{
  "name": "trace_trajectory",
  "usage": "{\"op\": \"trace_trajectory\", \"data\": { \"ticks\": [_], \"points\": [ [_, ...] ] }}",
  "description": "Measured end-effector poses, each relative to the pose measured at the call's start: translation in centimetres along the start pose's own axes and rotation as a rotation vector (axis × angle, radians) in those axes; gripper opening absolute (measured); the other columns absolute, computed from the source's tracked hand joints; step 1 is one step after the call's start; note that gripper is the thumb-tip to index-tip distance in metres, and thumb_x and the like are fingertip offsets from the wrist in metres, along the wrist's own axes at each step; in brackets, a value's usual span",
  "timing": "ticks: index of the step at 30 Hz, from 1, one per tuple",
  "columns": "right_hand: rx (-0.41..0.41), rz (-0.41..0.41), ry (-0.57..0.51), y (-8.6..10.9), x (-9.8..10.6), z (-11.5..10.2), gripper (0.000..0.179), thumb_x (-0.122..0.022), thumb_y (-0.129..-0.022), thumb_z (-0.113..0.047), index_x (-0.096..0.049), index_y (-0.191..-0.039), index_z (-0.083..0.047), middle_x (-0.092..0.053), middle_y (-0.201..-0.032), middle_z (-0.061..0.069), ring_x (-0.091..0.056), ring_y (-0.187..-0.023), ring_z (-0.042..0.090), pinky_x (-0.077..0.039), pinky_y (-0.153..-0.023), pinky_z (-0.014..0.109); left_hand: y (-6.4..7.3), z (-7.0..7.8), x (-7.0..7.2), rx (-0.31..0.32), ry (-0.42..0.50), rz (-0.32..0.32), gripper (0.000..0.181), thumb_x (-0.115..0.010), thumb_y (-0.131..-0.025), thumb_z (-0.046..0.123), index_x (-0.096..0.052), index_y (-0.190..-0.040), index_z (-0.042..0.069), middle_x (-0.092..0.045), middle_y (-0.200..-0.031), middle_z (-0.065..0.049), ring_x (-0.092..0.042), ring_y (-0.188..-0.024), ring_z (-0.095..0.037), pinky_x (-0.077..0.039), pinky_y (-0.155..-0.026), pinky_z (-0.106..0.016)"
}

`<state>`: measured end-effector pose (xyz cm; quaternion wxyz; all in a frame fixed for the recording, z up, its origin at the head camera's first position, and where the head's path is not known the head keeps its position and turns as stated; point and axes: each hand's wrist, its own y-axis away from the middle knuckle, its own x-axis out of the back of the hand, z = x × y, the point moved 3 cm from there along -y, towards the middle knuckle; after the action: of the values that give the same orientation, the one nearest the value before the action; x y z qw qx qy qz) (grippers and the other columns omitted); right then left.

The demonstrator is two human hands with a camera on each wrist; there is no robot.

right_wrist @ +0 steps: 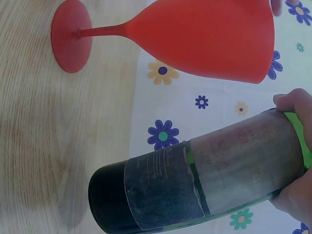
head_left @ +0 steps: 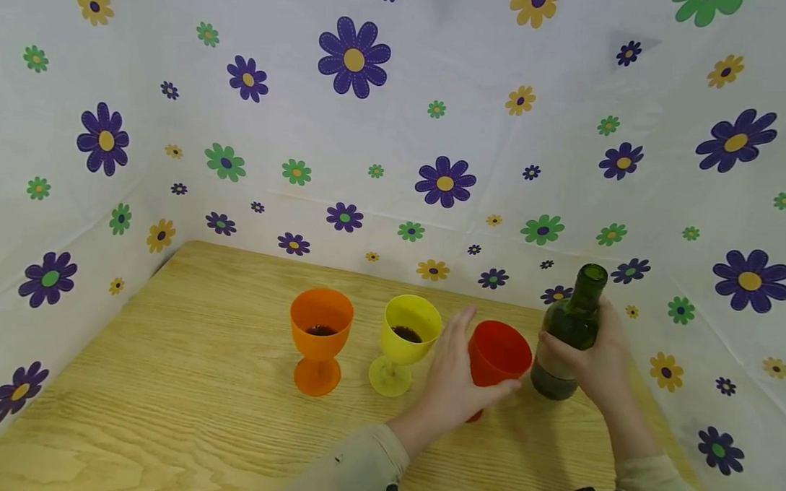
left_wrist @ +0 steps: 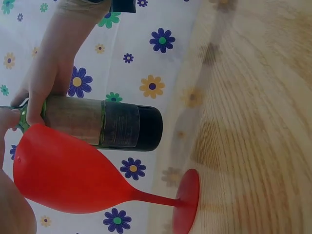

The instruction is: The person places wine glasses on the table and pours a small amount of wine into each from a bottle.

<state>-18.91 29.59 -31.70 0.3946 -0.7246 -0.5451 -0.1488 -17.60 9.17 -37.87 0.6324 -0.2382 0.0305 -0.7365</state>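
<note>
In the head view, my left hand (head_left: 450, 381) holds the bowl of a red plastic goblet (head_left: 501, 354), with fingers on its left side and the thumb along the near side. No liquid shows in the visible part of that goblet. To its right, my right hand (head_left: 606, 358) grips a green glass wine bottle (head_left: 560, 378) around its upper body, its mouth pointing up and uncapped. Seen from the left wrist, the bottle's dark base appears slightly above the table, while the goblet's foot (left_wrist: 187, 202) stands on the wood. The label shows in the right wrist view (right_wrist: 243, 156).
A yellow goblet (head_left: 391, 375) and an orange goblet (head_left: 317, 376) stand left of my left hand, each with some dark liquid inside. The wooden table (head_left: 167, 382) meets flower-patterned cloth walls (head_left: 397, 130) at the back and both sides.
</note>
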Motion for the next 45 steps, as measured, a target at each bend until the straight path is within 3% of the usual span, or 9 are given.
{"op": "trace_trajectory", "data": {
  "ticks": [3,8,12,16,24,29,38,45],
  "points": [
    [0.056,0.011,0.041,0.1,0.0,0.0,0.079,-0.08,-0.076,-0.007,-0.034,-0.139,0.0,-0.042,-0.127,0.027,-0.041,-0.115,0.047,-0.037,-0.086,0.071,-0.5,-0.3,-0.4,0.02,-0.006,0.002,0.102,-0.081,-0.073,0.043,-0.015,-0.15,0.03,-0.025,-0.152,0.006,-0.031,-0.134,-0.018,-0.042,-0.099,-0.049],
    [0.233,0.068,0.158,0.5,-0.1,0.2,0.078,-0.082,-0.066,0.004,-0.043,-0.133,0.002,-0.043,-0.118,0.03,-0.041,-0.108,0.047,-0.041,-0.079,0.07,-1.2,-0.9,-1.0,0.055,-0.002,-0.021,0.101,-0.081,-0.072,0.045,-0.019,-0.149,0.026,-0.027,-0.151,0.004,-0.034,-0.132,-0.019,-0.044,-0.098,-0.045],
    [0.359,0.104,0.261,0.8,0.0,0.5,0.083,-0.086,-0.058,0.007,-0.047,-0.13,-0.002,-0.044,-0.117,0.032,-0.041,-0.104,0.051,-0.043,-0.075,0.07,-1.5,-1.3,-1.4,0.089,0.036,-0.056,0.102,-0.083,-0.07,0.045,-0.021,-0.149,0.027,-0.031,-0.149,0.006,-0.038,-0.129,-0.016,-0.046,-0.096,-0.04],
    [0.456,0.086,0.365,1.3,0.1,0.9,0.088,-0.088,-0.054,0.006,-0.05,-0.131,-0.01,-0.045,-0.118,0.03,-0.043,-0.1,0.052,-0.044,-0.073,0.066,-1.6,-1.5,-1.7,0.098,0.07,-0.073,0.105,-0.084,-0.067,0.046,-0.021,-0.149,0.026,-0.035,-0.146,0.006,-0.04,-0.125,-0.015,-0.046,-0.095,-0.036],
    [0.554,0.048,0.571,2.2,0.4,1.7,0.098,-0.092,-0.046,-0.001,-0.051,-0.133,-0.02,-0.046,-0.118,0.029,-0.045,-0.097,0.052,-0.043,-0.077,0.065,-1.7,-1.9,-2.1,0.142,0.153,-0.07,0.102,-0.086,-0.069,0.034,-0.021,-0.148,0.026,-0.038,-0.144,0.01,-0.043,-0.123,-0.012,-0.046,-0.095,-0.032],
    [0.614,0.058,0.667,2.5,0.4,1.8,0.101,-0.094,-0.042,-0.002,-0.053,-0.131,-0.023,-0.047,-0.116,0.032,-0.045,-0.101,0.054,-0.042,-0.079,0.065,-1.7,-2.0,-2.3,0.137,0.169,-0.065,0.098,-0.086,-0.07,0.031,-0.025,-0.147,0.025,-0.043,-0.139,0.008,-0.046,-0.119,-0.012,-0.046,-0.094,-0.033],
    [0.712,0.085,0.75,2.1,0.7,1.8,0.093,-0.089,-0.05,0.004,-0.055,-0.131,-0.023,-0.046,-0.119,0.031,-0.042,-0.106,0.052,-0.04,-0.084,0.064,-1.8,-2.1,-2.4,0.135,0.148,-0.07,0.088,-0.085,-0.071,0.032,-0.033,-0.141,0.025,-0.049,-0.129,0.008,-0.048,-0.113,-0.01,-0.047,-0.091,-0.03],
    [0.774,0.106,0.792,1.4,0.9,1.8,0.096,-0.09,-0.046,0.005,-0.056,-0.131,-0.023,-0.047,-0.119,0.029,-0.044,-0.105,0.052,-0.04,-0.088,0.063,-1.8,-2.1,-2.5,0.121,0.137,-0.074,0.088,-0.085,-0.071,0.031,-0.033,-0.141,0.024,-0.049,-0.129,0.008,-0.048,-0.113,-0.01,-0.048,-0.09,-0.029]
  ]
}}
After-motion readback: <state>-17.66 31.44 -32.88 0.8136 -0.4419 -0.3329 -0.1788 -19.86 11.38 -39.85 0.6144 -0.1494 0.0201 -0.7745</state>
